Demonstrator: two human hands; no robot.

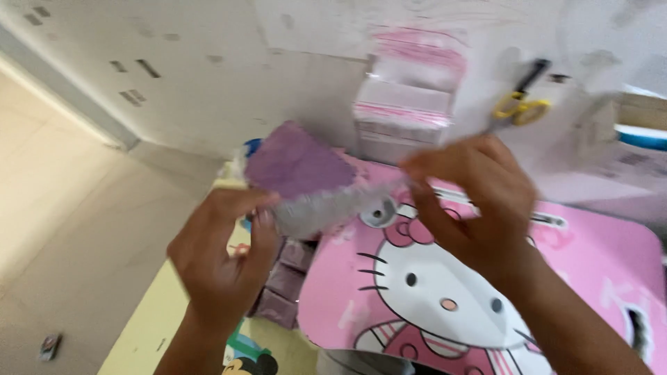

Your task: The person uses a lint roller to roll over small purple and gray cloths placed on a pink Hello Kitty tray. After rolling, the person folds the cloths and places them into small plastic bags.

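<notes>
Above pink cartoon-cat table [597, 257], mid-air: purple packet [306, 177], clear-wrapped. Your left hand [222, 253] clamps its lower end to steady it; your right hand [472, 198] pinches the wrap's far edge. Spare purple packets [285, 285] stacked below, beside table. Scissors [517, 104] w/ yellow handles hang on wall.

Pink tabletop [590, 264] with a white cartoon cat face fills the right side, tilted. Beside its left edge, purple packs [288, 281] lie stacked on a yellow mat [149, 326] spread over the tiled floor [62, 229].
</notes>
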